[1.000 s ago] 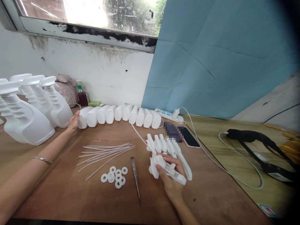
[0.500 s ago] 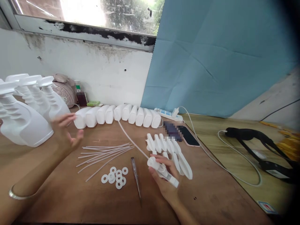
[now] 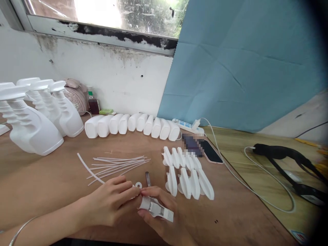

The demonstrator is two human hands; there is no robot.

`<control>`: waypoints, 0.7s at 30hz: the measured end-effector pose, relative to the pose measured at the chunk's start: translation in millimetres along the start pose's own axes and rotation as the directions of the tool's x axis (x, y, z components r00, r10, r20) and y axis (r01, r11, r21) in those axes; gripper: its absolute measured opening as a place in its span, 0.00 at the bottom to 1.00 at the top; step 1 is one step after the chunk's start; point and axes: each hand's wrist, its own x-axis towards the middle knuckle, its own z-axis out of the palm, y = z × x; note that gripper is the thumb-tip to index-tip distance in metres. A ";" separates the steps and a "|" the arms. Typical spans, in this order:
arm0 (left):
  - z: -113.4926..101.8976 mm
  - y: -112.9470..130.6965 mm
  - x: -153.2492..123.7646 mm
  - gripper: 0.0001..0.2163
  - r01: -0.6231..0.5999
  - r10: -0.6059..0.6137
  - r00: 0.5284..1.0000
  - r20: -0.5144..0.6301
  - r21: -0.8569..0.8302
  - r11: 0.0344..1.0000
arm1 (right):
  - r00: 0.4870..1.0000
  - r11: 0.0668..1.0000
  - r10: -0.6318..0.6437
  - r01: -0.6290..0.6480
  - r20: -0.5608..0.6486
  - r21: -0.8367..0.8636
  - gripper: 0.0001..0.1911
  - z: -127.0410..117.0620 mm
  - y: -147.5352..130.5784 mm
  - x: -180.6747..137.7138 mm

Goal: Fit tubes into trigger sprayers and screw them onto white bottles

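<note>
My right hand (image 3: 164, 213) is closed around a white spray trigger head (image 3: 159, 209), its collar turned to the left. A thin white dip tube (image 3: 89, 169) runs from behind my left hand (image 3: 115, 198) toward the upper left. My left fingers are bent together at the collar, apparently around the tube; the exact grip is hidden. Just past the left fingertips lies a white ring washer (image 3: 138, 185), with the other washers mostly covered by that hand. Of the screwdriver (image 3: 148, 179), only the handle shows, above the right fingers.
Loose white tubes (image 3: 120, 164) lie beyond my left hand. Several white trigger shells (image 3: 184, 181) lie in two rows at right. White bottles (image 3: 118, 123) on their sides line the back; assembled spray bottles (image 3: 43, 130) stand left. A phone (image 3: 211, 152) and power strip (image 3: 188, 127) lie back right.
My left hand has come from near the bottles to the spray head and closed. My right hand has moved down and left, and the tube now points left instead of away.
</note>
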 end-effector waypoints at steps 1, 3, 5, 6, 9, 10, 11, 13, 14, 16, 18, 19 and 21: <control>-2.0 0.1 0.2 0.11 0.004 -0.004 1.000 0.007 -0.027 1.000 | 0.999 0.999 0.037 -0.037 0.020 0.021 0.15 0.2 0.3 -1.4; -4.8 1.9 0.3 0.11 0.010 -0.009 1.000 0.016 -0.073 0.997 | 0.995 0.994 0.085 -0.088 0.053 0.058 0.15 0.0 -1.3 -2.6; -4.9 5.2 -1.1 0.11 0.018 -0.014 0.999 0.032 -0.115 0.993 | 0.996 0.994 0.061 -0.067 0.062 0.090 0.14 -1.9 -5.4 -1.2; -3.9 7.0 -2.5 0.11 0.026 -0.020 0.999 0.043 -0.135 0.990 | 0.998 0.995 0.018 -0.024 0.063 0.098 0.14 -3.6 -7.9 0.2; 2.3 12.5 -8.4 0.12 0.053 -0.040 0.996 0.079 -0.178 0.983 | 0.979 0.986 -0.166 0.160 0.115 0.055 0.15 -11.6 -12.7 4.6; 4.7 14.0 -10.3 0.12 0.056 -0.042 0.996 0.080 -0.185 0.981 | 0.963 0.974 -0.227 0.226 0.148 0.024 0.16 -14.7 -13.0 5.4; 6.9 15.4 -11.8 0.12 0.052 -0.039 0.997 0.074 -0.191 0.980 | 0.942 0.957 -0.284 0.290 0.178 -0.010 0.17 -17.6 -12.7 5.9; 9.7 17.7 -13.4 0.11 0.035 -0.023 0.998 0.057 -0.204 0.978 | 0.893 0.909 -0.386 0.411 0.232 -0.072 0.18 -23.1 -11.4 5.8; 10.1 18.4 -13.3 0.10 0.030 -0.020 0.999 0.048 -0.211 0.977 | 0.870 0.879 -0.433 0.465 0.237 -0.103 0.17 -25.6 -11.0 5.5; 9.0 19.2 -11.3 0.08 0.036 -0.024 0.998 0.058 -0.213 0.976 | 0.826 0.812 -0.513 0.556 0.234 -0.178 0.16 -30.8 -11.4 5.0; 6.2 19.0 -7.4 0.10 0.061 -0.044 0.995 0.086 -0.202 0.977 | 0.788 0.742 -0.555 0.614 0.267 -0.268 0.14 -36.7 -13.8 4.6; 4.6 18.5 -5.1 0.12 0.073 -0.055 0.994 0.096 -0.193 0.978 | 0.769 0.702 -0.567 0.638 0.295 -0.316 0.14 -39.9 -15.4 4.2; 1.8 17.3 -0.4 0.15 0.093 -0.075 0.992 0.106 -0.181 0.979 | 0.736 0.619 -0.576 0.677 0.356 -0.398 0.13 -45.9 -18.9 3.1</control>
